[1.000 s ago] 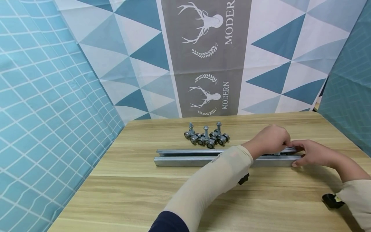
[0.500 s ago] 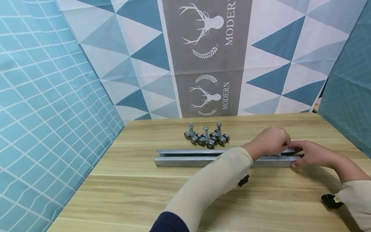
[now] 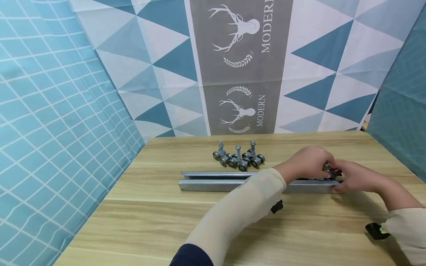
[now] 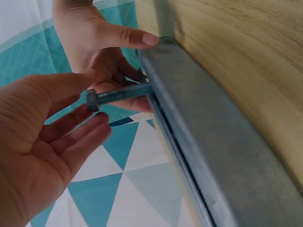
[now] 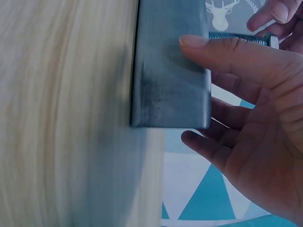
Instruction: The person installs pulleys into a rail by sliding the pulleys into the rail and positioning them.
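Note:
A galvanised steel channel rail [image 3: 208,184] lies along the table with its slot facing up. A roller trolley's bolt [image 4: 118,94] stands up out of the slot near the right end; its wheels are hidden. My left hand [image 3: 307,162] is around the bolt head, fingers loosely bent, with a gap between the thumb and the head in the left wrist view. My right hand [image 3: 359,177] grips the rail's right end, its thumb [image 5: 213,45] flat on the near side wall and its other fingers at the far side.
Three roller trolleys [image 3: 237,159] with upright bolts stand close together behind the rail on the wooden table [image 3: 143,221]. A patterned cloth [image 3: 243,74] hangs behind the table. Black wrist devices [image 3: 377,231] show under both sleeves.
The bolt head now shows between the two hands, where the left fingers covered it before. My left fingers have loosened a little; the right hand stays at the rail end.

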A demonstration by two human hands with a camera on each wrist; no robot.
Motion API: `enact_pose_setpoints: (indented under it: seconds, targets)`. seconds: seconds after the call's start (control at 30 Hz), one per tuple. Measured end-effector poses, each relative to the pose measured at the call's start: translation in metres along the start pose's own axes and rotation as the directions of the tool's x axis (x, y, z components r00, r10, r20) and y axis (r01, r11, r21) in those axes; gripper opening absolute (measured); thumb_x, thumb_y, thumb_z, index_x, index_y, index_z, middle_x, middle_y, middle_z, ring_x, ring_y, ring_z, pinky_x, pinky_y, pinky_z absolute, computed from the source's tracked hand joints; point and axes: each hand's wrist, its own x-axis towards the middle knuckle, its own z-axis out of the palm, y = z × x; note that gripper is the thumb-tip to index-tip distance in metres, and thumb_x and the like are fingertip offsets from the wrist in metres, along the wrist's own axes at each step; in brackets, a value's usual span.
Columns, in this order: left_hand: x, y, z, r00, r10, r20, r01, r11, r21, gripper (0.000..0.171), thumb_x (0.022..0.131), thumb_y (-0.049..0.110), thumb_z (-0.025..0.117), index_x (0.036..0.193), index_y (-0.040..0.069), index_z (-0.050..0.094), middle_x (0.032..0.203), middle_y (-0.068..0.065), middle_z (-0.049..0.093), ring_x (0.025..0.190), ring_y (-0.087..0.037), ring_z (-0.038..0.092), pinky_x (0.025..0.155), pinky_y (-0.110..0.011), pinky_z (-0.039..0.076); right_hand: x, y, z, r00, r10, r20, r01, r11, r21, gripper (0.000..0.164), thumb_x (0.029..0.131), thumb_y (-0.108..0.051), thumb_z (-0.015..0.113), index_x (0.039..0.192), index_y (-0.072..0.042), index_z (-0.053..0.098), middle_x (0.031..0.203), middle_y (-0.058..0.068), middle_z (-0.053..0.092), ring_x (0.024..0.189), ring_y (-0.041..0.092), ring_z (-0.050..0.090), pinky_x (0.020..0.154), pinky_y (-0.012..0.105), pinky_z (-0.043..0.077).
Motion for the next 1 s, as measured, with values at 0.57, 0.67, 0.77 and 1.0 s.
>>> enact_pose_setpoints:
  seconds: [0.57,0.67,0.77,1.0]
  targets:
    - [-0.039,-0.021,-0.003,0.996,0.003,0.086,-0.006,0.999,0.034,0.055,0.084,0.037,0.075,0.134,0.023,0.059,0.128,0.010,0.053,0.113,-0.001,0.048,0.093,-0.012,0.037,0.006,-0.010,0.003,1.000,-0.014,0.007,0.014,0.999,-0.033,0.063,0.067,-0.029,0.088,0.118,0.000,0.063,0.109,0.010,0.062,0.090,0.016,0.055,0.068,0.031,0.048]
    - [-0.049,-0.025,0.000,0.996,-0.007,0.086,0.003,0.999,0.040,0.055,0.084,0.038,0.075,0.134,0.023,0.059,0.127,0.008,0.052,0.111,-0.001,0.050,0.092,-0.013,0.038,0.008,-0.011,0.003,1.000,-0.012,0.008,0.013,0.999,-0.039,0.064,0.067,-0.027,0.088,0.118,0.000,0.063,0.111,0.012,0.062,0.093,0.019,0.056,0.069,0.032,0.048]
    - [-0.059,-0.031,0.002,0.997,-0.005,0.075,0.002,0.999,0.040,0.053,0.085,0.039,0.073,0.134,0.023,0.060,0.126,0.007,0.052,0.109,-0.002,0.051,0.091,-0.013,0.039,0.010,-0.012,0.003,1.000,-0.006,0.012,0.007,0.999,-0.043,0.062,0.067,-0.026,0.089,0.118,-0.001,0.064,0.112,0.013,0.062,0.097,0.024,0.057,0.072,0.035,0.049]
    - [-0.082,-0.045,-0.002,0.999,0.032,-0.008,-0.032,0.999,0.033,0.040,0.091,0.035,0.068,0.128,0.020,0.065,0.122,0.005,0.056,0.108,-0.005,0.054,0.090,-0.015,0.041,0.011,-0.014,0.004,1.000,0.015,0.018,-0.014,0.999,-0.030,0.061,0.067,-0.023,0.088,0.118,-0.002,0.064,0.114,0.015,0.061,0.101,0.030,0.057,0.075,0.040,0.050]
